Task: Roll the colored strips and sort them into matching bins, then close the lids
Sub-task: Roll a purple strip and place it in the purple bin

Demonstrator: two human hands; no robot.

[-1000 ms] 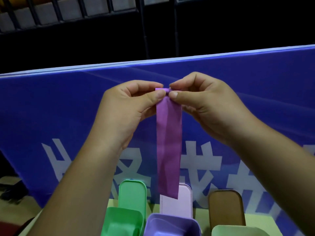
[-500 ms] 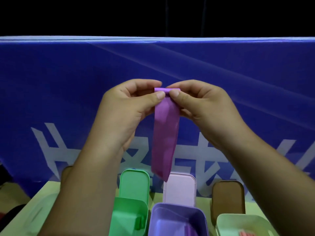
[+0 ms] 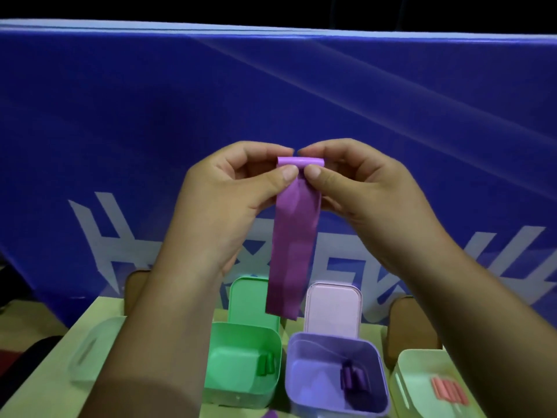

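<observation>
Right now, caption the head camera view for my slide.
Left hand and right hand pinch a purple strip's rolled top above the open green bin and purple bin.

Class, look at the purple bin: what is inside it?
Rolled purple strips lie in the purple bin, near its right wall; their count is unclear, and anything beneath them is covered.

A large blue banner point(image 3: 271, 86) stands upright across the middle of the frame, behind a pale yellow-green table point(image 3: 104, 307) that fills the bottom. Big white characters point(image 3: 99, 245) run along the banner's lower part, cut off at the left and right. Its top edge point(image 3: 271, 25) shows as a pale band, and faint diagonal streaks point(image 3: 361, 95) cross its face. Above it, the background point(image 3: 271, 7) is black. The lower left corner is too dark to read.
</observation>
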